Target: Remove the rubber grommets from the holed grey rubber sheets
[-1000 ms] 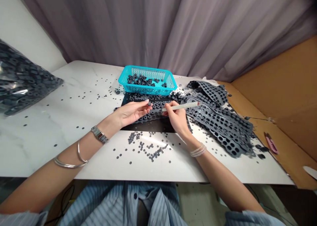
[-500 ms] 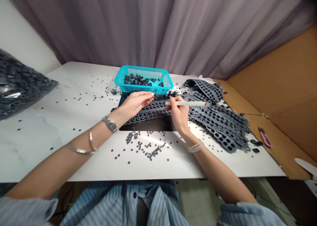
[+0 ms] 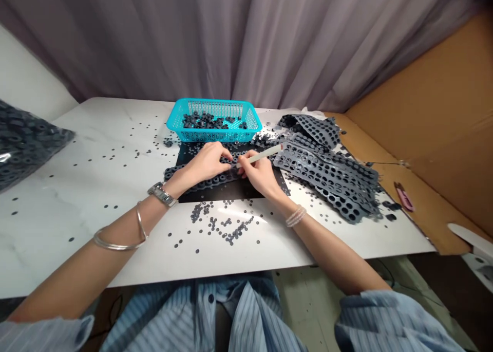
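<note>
My right hand (image 3: 259,173) is closed around a white pen-like stick (image 3: 265,154) with a reddish end. The stick's lower end points down at a dark grey rubber sheet of ring-shaped pieces (image 3: 185,174). That sheet lies on a black mat (image 3: 246,191). My left hand (image 3: 208,163) rests over the sheet, thumb and fingers apart, close to the stick's lower end. It hides part of the sheet. Right behind the hands stands a turquoise basket (image 3: 213,135) with loose dark ring pieces (image 3: 204,121) inside.
Perforated grey sheets (image 3: 327,174) are heaped on the right. Small dark discs (image 3: 234,231) are scattered over the white table (image 3: 134,267). A clear bag of dark pieces (image 3: 26,141) is at the left. Pink-handled snippers (image 3: 404,198) lie on cardboard (image 3: 419,221) at right.
My right hand has moved left, bringing the stick to the sheet and tilting it more steeply. My left hand has lowered onto the sheet. The whole view has shifted slightly.
</note>
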`<state>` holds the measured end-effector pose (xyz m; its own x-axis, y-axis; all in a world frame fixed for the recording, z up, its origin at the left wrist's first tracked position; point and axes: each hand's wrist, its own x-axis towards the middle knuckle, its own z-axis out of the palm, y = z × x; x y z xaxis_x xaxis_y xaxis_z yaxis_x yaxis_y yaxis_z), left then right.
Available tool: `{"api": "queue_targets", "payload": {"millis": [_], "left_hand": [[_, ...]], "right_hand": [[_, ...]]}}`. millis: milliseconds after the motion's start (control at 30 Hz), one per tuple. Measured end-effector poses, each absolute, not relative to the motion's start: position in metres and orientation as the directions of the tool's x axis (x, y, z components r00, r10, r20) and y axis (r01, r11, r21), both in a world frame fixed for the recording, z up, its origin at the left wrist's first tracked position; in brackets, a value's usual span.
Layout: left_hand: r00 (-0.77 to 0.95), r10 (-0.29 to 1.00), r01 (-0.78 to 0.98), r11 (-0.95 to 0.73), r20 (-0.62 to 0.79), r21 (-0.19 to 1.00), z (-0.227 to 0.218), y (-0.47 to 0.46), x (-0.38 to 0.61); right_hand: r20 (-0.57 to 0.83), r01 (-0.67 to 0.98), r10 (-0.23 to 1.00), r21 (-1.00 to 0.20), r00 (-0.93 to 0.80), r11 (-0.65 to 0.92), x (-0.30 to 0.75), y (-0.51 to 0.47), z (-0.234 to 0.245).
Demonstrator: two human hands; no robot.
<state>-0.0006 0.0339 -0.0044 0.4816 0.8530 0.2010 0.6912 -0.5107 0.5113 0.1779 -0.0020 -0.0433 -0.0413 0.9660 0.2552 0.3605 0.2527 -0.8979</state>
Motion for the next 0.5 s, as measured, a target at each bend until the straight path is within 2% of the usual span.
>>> {"api": "queue_targets", "payload": {"millis": [233,367,500], "left_hand": [[0.490,0.853,0.820,-0.521,0.181,0.238,-0.014,0.015,0.002],[0.496,0.849,0.834,-0.524,0.180,0.171,-0.010,0.010,0.004],[0.490,0.851,0.840,-0.519,0.187,0.161,-0.012,0.011,0.005]], "right_hand": [[0.254,0.485,0.962,-0.831,-0.106,0.272,0.173,-0.004,-0.041],[0.279,0.513,0.952,-0.803,-0.127,0.304,0.171,-0.006,-0.036],[0.303,0.534,0.942,-0.778,-0.142,0.330,0.170,-0.007,-0.035]]}}
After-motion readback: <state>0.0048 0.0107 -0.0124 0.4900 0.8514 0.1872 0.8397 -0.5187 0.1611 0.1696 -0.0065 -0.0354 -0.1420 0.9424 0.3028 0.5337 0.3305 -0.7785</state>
